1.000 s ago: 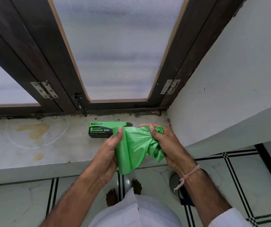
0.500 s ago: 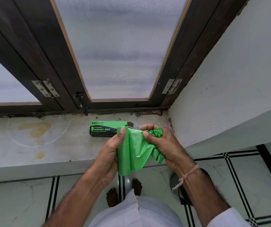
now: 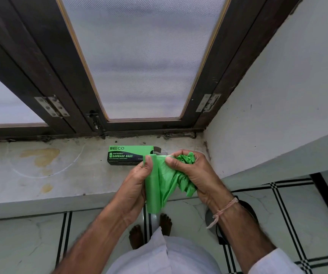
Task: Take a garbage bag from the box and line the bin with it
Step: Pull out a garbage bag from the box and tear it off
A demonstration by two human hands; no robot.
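Fingers point(image 3: 148, 165): left hand point(image 3: 133, 186) clasps green bag roll point(image 3: 152, 194); right hand point(image 3: 195, 175) clenches bunched garbage bag point(image 3: 186, 160). Risk: an uneven pull could rip the thin film.

The left hand point(image 3: 137, 184) grips an upright green roll point(image 3: 151, 194), thumb pressed along its top. The right hand point(image 3: 195, 175) pinches and bunches the loose bag point(image 3: 186, 161) pulled off the roll. Both hands are held over the front edge of a stained sill point(image 3: 60, 175). Just behind them on the sill lies the box point(image 3: 129, 155), its right end open. A thread point(image 3: 224, 209) circles the right wrist. Bare feet point(image 3: 136, 236) stand on a tiled floor point(image 3: 20, 244). A dark round object point(image 3: 247, 207) sits mostly hidden under the right forearm.
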